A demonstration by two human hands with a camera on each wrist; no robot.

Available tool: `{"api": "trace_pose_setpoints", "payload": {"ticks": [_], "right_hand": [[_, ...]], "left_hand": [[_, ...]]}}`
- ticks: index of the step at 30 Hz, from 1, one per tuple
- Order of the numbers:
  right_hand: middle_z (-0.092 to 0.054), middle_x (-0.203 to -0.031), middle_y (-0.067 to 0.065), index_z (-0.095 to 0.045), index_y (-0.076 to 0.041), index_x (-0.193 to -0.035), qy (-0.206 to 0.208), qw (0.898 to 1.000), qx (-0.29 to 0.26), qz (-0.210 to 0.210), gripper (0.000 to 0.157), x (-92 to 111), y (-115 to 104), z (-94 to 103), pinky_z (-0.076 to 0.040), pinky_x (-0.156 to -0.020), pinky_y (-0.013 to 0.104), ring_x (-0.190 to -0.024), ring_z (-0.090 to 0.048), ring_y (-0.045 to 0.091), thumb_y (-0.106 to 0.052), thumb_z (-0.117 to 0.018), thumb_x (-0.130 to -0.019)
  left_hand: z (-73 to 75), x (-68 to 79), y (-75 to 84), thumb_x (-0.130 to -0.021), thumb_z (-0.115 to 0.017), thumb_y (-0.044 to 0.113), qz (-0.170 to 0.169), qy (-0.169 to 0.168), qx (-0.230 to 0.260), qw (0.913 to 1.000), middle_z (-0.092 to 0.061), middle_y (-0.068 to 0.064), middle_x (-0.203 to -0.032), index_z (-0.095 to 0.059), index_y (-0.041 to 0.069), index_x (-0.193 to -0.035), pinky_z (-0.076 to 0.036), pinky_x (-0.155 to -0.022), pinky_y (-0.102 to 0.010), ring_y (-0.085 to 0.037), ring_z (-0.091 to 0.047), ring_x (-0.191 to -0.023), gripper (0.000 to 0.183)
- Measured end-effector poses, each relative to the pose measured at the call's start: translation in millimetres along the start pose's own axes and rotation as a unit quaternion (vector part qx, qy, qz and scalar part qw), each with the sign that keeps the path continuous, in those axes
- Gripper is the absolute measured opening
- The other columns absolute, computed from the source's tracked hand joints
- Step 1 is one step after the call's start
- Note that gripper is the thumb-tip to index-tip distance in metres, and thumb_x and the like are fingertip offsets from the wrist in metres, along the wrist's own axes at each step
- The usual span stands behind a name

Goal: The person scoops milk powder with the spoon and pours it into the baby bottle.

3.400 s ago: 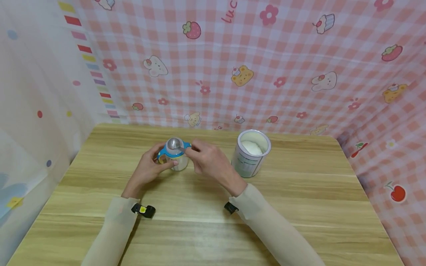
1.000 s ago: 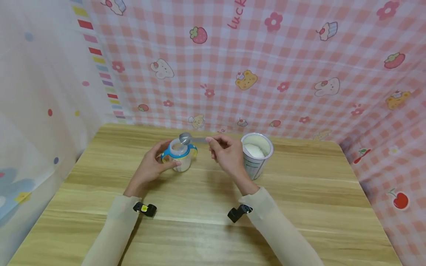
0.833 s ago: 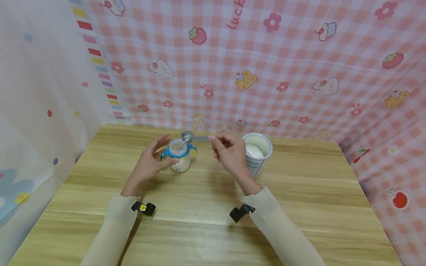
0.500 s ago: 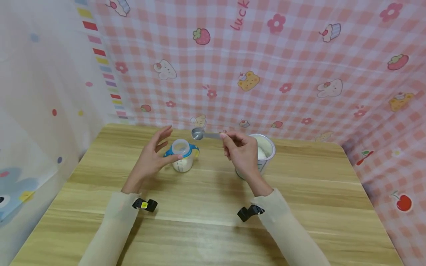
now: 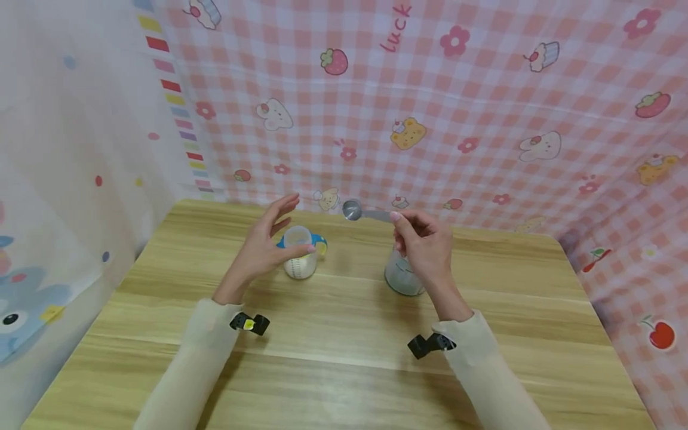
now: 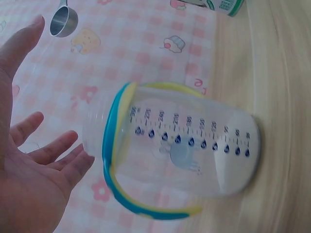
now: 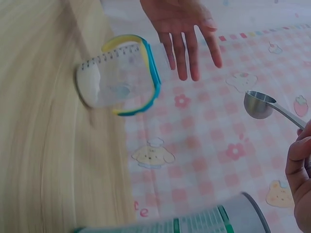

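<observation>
A clear baby bottle [image 5: 301, 267] with blue and yellow handles stands upright on the table, its mouth uncovered. Printed marks run up its side, and whitish contents show low in it in the left wrist view [image 6: 228, 167]. My left hand [image 5: 263, 248] is beside the bottle, fingers spread and straight, the thumb crossing in front of its collar in the head view. Between thumb and fingers, my right hand [image 5: 427, 245] pinches the handle of a metal measuring spoon [image 5: 352, 209], raised to the right of the bottle. Shiny bare metal shows inside the spoon's bowl.
A powder can [image 5: 403, 278] stands on the wooden table [image 5: 333, 370] beneath my right hand, which hides its top in the head view. Pink checked cloth [image 5: 365, 107] hangs behind the table, and pale cloth [image 5: 70, 155] lines the left side.
From upside down over the bottle's mouth, the measuring spoon has moved right and up with my right hand. My left fingers have come off the bottle and spread.
</observation>
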State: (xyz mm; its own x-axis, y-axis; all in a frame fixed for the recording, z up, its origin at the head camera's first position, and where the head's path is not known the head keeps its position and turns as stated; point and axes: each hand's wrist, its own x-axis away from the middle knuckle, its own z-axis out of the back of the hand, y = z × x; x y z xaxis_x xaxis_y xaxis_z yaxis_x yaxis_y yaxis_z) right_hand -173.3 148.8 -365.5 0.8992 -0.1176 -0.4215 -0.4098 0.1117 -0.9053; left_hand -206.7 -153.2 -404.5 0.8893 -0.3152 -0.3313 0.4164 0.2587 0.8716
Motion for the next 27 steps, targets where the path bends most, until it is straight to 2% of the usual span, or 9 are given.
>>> {"api": "trace_pose_setpoints", "payload": {"ticks": [10, 19, 27], "right_hand": [[-0.061, -0.063, -0.004, -0.073, 0.002, -0.095, 0.034, 0.999, 0.01, -0.038, 0.023, -2, -1, 26.7, -0.044, -0.042, 0.019, -0.048, -0.05, 0.009, -0.02, -0.072, -0.098], [-0.06, -0.061, -0.001, -0.071, 0.01, -0.094, 0.055, 0.998, -0.015, -0.031, 0.024, -2, -2, 52.1, -0.043, -0.041, 0.019, -0.047, -0.049, 0.009, -0.013, -0.074, -0.095], [-0.061, -0.061, -0.002, -0.073, 0.009, -0.096, 0.045, 0.998, 0.049, -0.016, 0.023, 0, -1, 72.9, -0.042, -0.04, 0.02, -0.046, -0.05, 0.011, -0.014, -0.072, -0.096]], "left_hand": [[-13.8, -9.4, 10.1, -0.081, -0.089, 0.02, -0.021, -0.015, -0.005, 0.9997, -0.038, 0.005, -0.163, -0.037, 0.028, -0.157, -0.035, -0.125, -0.046, -0.019, -0.034, -0.153, 0.092], [-26.4, -14.6, 14.9, -0.081, -0.089, 0.02, -0.044, -0.029, 0.001, 0.9986, -0.037, 0.004, -0.164, -0.036, 0.027, -0.158, -0.037, -0.124, -0.048, -0.019, -0.034, -0.153, 0.093], [-41.3, -17.1, 20.3, -0.082, -0.087, 0.04, -0.059, -0.049, 0.014, 0.9969, -0.036, 0.007, -0.165, -0.035, 0.03, -0.158, -0.035, -0.125, -0.046, -0.017, -0.033, -0.154, 0.093]]}}
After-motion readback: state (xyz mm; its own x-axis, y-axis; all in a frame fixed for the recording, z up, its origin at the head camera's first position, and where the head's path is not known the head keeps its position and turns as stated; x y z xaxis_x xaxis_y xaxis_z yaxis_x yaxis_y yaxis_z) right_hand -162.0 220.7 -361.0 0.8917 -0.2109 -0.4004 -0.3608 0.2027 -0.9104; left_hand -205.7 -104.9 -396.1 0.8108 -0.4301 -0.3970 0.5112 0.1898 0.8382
